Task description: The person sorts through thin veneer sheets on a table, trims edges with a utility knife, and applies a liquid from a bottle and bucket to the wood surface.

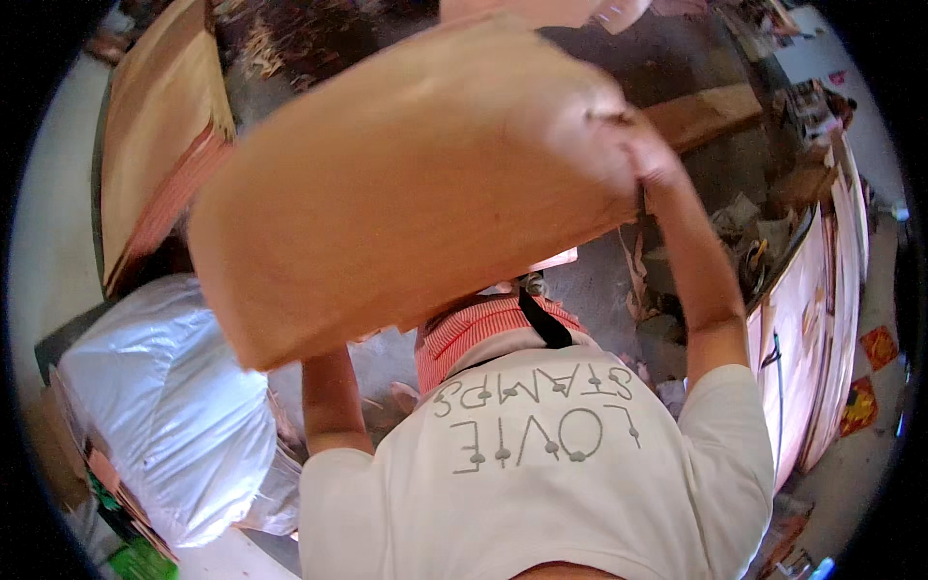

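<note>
A large, thin brown wood veneer sheet is held up in front of me, tilted, and it covers much of the view. At its right edge my right hand is closed on the sheet, somewhat blurred. My left forearm passes beneath the sheet's lower edge. My left hand is hidden behind the sheet, so its fingers do not show.
A stack of veneer sheets stands at the left, above a bundle wrapped in white plastic. More upright sheets lean at the right. A wooden board lies beyond my right hand. Scraps litter the far floor.
</note>
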A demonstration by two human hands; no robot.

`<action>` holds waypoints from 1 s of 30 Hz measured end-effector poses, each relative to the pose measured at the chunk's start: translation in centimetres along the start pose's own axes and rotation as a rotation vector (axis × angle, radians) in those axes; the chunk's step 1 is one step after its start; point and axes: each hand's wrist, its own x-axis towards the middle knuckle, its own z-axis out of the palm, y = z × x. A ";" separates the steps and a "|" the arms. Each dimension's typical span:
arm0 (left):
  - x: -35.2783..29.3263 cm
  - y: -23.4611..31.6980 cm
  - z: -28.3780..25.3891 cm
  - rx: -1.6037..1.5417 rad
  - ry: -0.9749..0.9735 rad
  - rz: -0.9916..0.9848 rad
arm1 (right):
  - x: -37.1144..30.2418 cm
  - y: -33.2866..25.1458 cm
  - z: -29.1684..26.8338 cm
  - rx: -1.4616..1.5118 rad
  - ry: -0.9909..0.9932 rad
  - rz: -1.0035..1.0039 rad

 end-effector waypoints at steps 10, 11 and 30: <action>-2.3 -3.8 1.4 -0.048 -0.030 -0.220 | -1.6 22.9 -0.1 0.115 -0.001 0.450; -2.0 -3.8 1.7 -0.074 -0.036 -0.231 | -1.3 22.7 -0.2 0.085 -0.012 0.440; -8.5 -4.4 -2.0 0.485 -0.649 -0.737 | -11.1 24.3 -4.6 -0.636 0.767 0.113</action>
